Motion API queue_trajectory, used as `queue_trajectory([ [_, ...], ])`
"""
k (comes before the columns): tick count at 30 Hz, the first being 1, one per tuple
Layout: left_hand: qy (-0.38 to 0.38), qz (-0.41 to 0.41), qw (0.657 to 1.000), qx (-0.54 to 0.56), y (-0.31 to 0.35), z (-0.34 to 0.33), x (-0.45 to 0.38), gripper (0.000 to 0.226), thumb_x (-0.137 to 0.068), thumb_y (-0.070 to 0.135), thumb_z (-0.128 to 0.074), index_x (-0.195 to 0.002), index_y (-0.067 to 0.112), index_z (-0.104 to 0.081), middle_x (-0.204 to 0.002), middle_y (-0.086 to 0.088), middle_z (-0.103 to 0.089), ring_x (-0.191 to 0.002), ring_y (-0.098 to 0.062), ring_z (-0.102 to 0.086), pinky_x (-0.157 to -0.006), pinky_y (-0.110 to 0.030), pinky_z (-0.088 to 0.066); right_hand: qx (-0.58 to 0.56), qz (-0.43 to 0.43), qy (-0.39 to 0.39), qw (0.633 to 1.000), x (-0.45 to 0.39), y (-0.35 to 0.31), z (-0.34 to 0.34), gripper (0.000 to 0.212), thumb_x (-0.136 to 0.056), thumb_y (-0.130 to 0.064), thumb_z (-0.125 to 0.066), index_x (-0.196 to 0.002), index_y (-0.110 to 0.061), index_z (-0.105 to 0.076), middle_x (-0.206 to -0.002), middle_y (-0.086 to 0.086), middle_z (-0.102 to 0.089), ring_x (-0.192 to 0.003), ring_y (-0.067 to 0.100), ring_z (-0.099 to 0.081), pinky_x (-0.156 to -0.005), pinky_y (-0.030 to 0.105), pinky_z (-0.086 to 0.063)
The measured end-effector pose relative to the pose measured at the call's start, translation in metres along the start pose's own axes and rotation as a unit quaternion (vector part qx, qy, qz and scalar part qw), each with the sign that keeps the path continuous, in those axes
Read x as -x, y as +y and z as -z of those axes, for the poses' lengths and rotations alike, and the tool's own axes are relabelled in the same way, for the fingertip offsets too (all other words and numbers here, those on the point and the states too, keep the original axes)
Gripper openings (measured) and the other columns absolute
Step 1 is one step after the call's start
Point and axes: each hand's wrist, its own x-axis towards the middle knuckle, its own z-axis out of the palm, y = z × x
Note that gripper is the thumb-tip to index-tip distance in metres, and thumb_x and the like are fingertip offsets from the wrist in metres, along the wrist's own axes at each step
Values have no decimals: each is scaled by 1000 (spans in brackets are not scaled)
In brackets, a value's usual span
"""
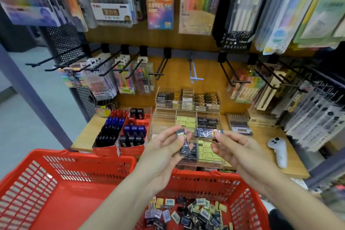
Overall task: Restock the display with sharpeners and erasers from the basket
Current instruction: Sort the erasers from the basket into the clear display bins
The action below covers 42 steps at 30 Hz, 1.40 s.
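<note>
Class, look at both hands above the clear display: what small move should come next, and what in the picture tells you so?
Probably lower the left hand and set its dark eraser into the clear organiser, in a compartment with matching dark packs. Each hand already grips a dark pack, the right hand holding another, and both hover directly above the compartments, while the red basket still holds many loose erasers.

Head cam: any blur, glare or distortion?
Head view: hanging packs at top left smeared by motion blur; the hands and basket fairly sharp; wide-angle bending toward the edges; mild glare on the clear organizer; lighting even, no hard shadows.
</note>
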Motion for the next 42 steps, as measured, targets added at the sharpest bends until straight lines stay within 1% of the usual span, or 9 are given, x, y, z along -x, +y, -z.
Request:
queue_trajectory([
  [7, 20, 8, 1000, -3, -10, 1, -5, 21, -85, -1, -67, -88, 17, -77, -105, -3, -76, -97, -24, -71, -84, -39, -58, -82, -30, -4, 996, 2, 5, -9, 34, -75, -21, -75, -104, -2, -71, -97, 7, -72, -85, 18, -72, -71, 20, -58],
  [11, 41, 26, 999, 1, -16, 1, -7, 27, -86, 3, -69, -111, 13, -66, -111, -11, -74, -101, -25, -71, -88, -40, -57, -100, -35, -4, 994, 4, 5, -10, 22, -73, -21, -74, -89, -6, -73, -86, 5, -71, -82, 19, -71, -69, 21, -58],
  [15, 12, 74, 997, 32, -11, -2, -2, 25, -94, 7, -61, -118, 11, -59, -105, -14, -75, -75, -21, -71, -64, -32, -60, -126, -44, 30, 991, 2, 2, -5, 12, -71, -19, -76, -79, -9, -77, -90, 4, -71, -81, 19, -72, -65, 22, -58],
  [18, -22, 45, 995, -83, -9, -1, -1, 23, -94, 13, -63, -116, 10, -60, -99, -9, -76, -66, -15, -62, -61, -25, -55, -135, -45, 36, 989, 2, 0, -2, 7, -73, -17, -75, -74, -10, -78, -88, 3, -71, -79, 18, -71, -64, 22, -58],
  [21, -40, -32, 969, -243, -7, 1, 0, 27, -90, 19, -70, -115, 14, -61, -83, -4, -76, -64, -10, -63, -66, -20, -52, -91, -36, 7, 995, 4, 2, -1, 11, -75, -21, -75, -81, -11, -77, -88, -1, -72, -81, 17, -69, -68, 21, -58],
  [27, -66, -100, 925, -361, -2, 2, -3, 37, -84, 22, -75, -118, 23, -60, -87, 5, -77, -63, -10, -66, -66, -22, -55, -3, -10, -19, 1000, 7, 3, -1, 17, -80, -27, -73, -88, -12, -77, -89, 4, -74, -85, 17, -70, -84, 27, -54],
  [32, -124, -108, 923, -348, -4, -3, -14, 39, -86, 14, -74, -121, 24, -62, -98, -9, -73, -65, -17, -66, -64, -22, -53, 59, 0, -32, 998, 6, 8, -6, 17, -82, -32, -70, -88, -20, -80, -85, 6, -70, -81, 16, -63, -81, 27, -54],
  [37, -107, -83, 933, -333, 2, -11, -37, 24, -92, 18, -67, -116, 17, -65, -98, 0, -71, -61, -12, -63, -61, -18, -52, 114, 18, -14, 993, -18, 3, -4, 17, -85, -33, -72, -93, -21, -80, -94, 0, -74, -92, 13, -65, -90, 33, -54],
  [42, -103, -68, 936, -329, 5, -10, -79, 23, -92, 16, -67, -115, 13, -65, -97, -7, -73, -61, -12, -64, -67, -24, -56, 312, 181, -20, 932, -63, -6, 6, 27, -80, -27, -78, -104, -37, -71, -100, -10, -70, -83, 7, -69, -79, 25, -57],
])
